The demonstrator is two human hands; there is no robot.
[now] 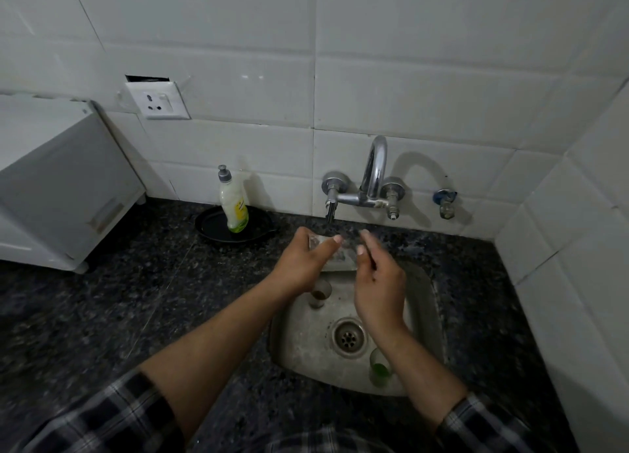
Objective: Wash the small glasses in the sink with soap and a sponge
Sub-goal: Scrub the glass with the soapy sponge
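Left hand (pixel 303 262) grips the small glass (pixel 337 257) over the sink's (pixel 425 303) far end. Right hand (pixel 377 289) fingers (pixel 367 236) meet its rim, though whether they grasp it is unclear. Best to hold firmly and rotate slowly, as wet glass probably slips.

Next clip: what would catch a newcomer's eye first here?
Over the back of the steel sink, by the tap, the left hand grips a clear small glass while the right hand touches its other end. Two more stand in the basin: a glass with brown dregs and a glass with green residue. A dish soap bottle stands in a black pan on the counter at left.
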